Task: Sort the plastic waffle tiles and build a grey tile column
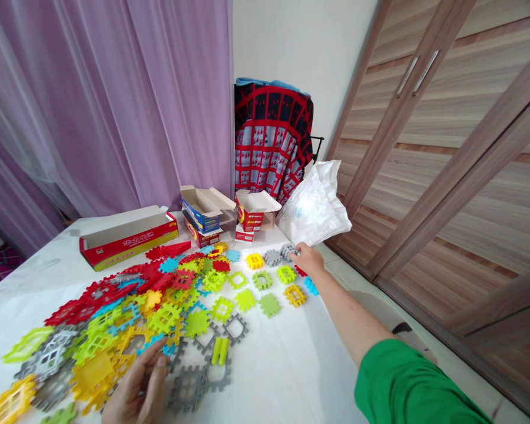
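At the far right edge of the table, my right hand (310,259) is stretched out, its fingers closed on a grey toothed plastic building block (288,251). Another grey block (272,257) sits just left of it, then a yellow one (255,261). A red block (300,271) and a blue block (311,286) lie partly behind my right wrist and forearm. My left hand (136,386) hovers low over the near side of the loose pieces, fingers loosely bent and apart, nothing visible between them. Beside it are grey square pieces (189,388) and two green sticks (219,351).
A wide heap of red, yellow, green, blue and grey toothed pieces (163,318) covers the table's left and middle. Behind stand a long red-yellow box (130,240), a blue box (207,221), a red box (249,219) and a white plastic bag (318,206). A wooden wardrobe (424,176) stands right.
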A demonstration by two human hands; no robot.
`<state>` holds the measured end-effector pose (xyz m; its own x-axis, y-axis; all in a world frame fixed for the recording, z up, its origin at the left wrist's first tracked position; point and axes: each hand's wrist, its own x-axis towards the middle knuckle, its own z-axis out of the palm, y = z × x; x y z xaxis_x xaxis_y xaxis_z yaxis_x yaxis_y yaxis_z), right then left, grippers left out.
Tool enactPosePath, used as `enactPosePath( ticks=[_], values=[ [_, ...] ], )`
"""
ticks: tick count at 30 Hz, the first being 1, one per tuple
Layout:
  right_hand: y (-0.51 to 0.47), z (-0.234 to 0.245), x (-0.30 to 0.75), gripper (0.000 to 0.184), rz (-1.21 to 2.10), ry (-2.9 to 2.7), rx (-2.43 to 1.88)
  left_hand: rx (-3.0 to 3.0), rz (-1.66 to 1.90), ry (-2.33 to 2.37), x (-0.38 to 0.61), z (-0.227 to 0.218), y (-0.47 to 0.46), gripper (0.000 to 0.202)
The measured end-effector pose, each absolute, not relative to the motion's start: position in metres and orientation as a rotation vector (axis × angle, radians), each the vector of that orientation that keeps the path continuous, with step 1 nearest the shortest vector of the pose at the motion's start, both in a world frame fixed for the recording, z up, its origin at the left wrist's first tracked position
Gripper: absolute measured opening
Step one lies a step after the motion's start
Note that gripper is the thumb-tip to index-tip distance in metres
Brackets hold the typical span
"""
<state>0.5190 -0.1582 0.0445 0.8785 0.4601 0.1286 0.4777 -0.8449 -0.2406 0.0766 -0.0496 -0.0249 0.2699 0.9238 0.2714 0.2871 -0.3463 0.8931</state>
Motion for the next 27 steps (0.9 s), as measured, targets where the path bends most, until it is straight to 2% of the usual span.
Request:
enactPosePath(
  ticks=[6,13,20,27],
  values=[
    [-0.162,0.047,0.517,0.038,-0.099,-0.705,-2.758,1.767,1.067,1.105,0.077,-0.027,-0.049,0.055],
    [-0.182,0.047,0.492,0.025,-0.196,-0.703,-2.602,1.782,1.096,1.085,0.081,-0.022,-0.052,0.050],
    [-0.218,0.000,0.399,0.024,-0.264,-0.825,-1.980,1.803,1.178,1.062,0.087,-0.025,-0.050,0.046],
    [-0.221,-0.021,0.318,0.019,-0.148,-1.116,-1.901,1.879,1.220,1.095,0.086,-0.013,-0.051,0.041]
  ],
)
